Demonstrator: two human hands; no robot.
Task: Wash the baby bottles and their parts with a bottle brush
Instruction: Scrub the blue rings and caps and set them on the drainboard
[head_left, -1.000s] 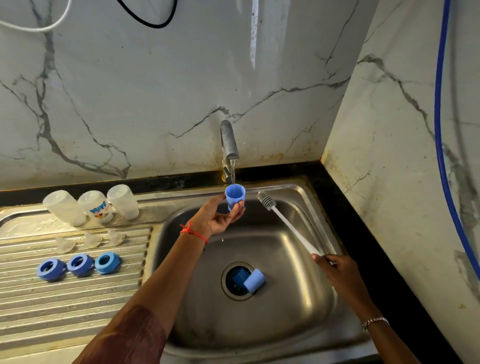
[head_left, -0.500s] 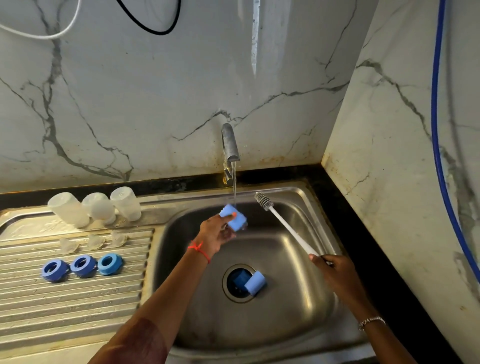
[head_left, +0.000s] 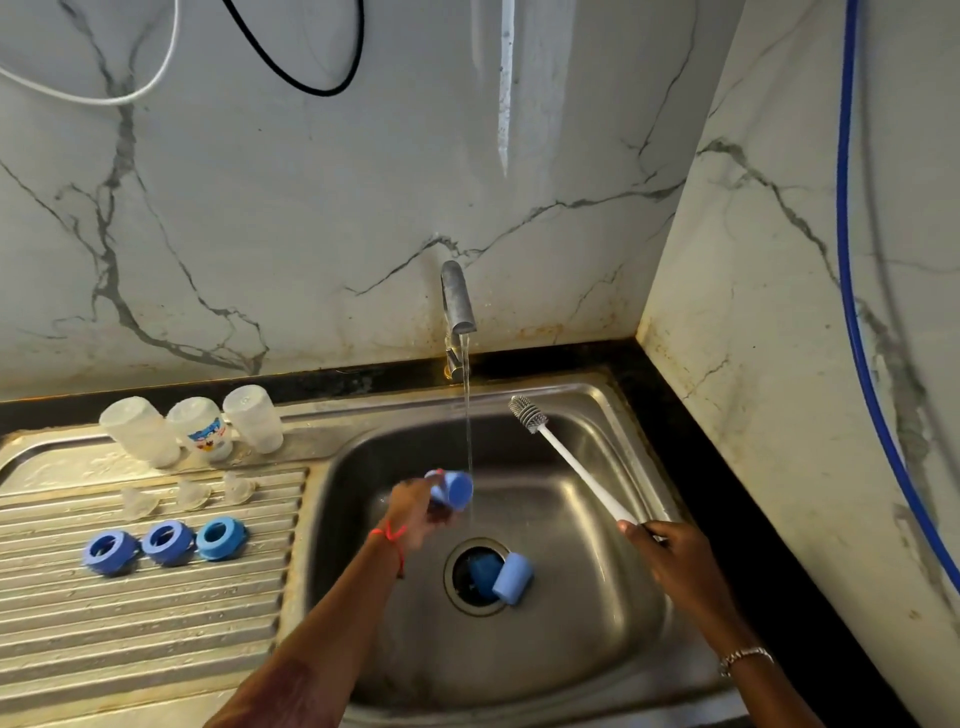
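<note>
head: left hand (head_left: 415, 512) gripping cap (head_left: 457, 487)

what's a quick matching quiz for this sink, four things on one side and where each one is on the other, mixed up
1 bottle brush
2 blue rings
3 higher blue cap
4 lower blue cap

a lying at the drain
b held by the right hand
c in a row on the drainboard
d held by the left hand

Pairs: 1-b, 2-c, 3-d, 4-a
</note>
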